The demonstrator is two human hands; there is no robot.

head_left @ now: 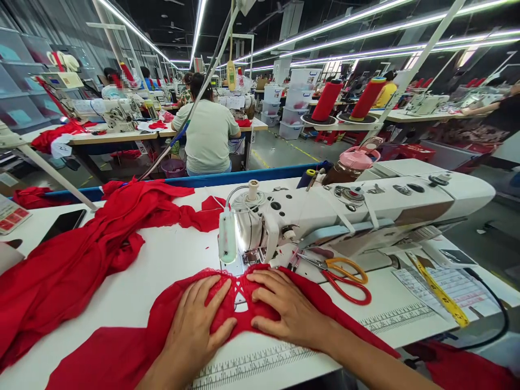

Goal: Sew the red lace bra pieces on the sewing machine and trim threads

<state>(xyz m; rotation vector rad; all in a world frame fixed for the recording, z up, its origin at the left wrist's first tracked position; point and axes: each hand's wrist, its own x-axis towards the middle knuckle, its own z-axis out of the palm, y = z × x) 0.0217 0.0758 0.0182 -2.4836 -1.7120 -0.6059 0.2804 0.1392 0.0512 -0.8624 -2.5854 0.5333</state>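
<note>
Both hands lie flat, fingers spread, grasping nothing: left hand (195,325) and right hand (288,311) press the red lace (239,306) on the white surface (162,260). Lace lies directly under them, just before the sewing machine (345,211) needle, equally near both. Scissors (345,276) right. Busy factory floor behind.
</note>
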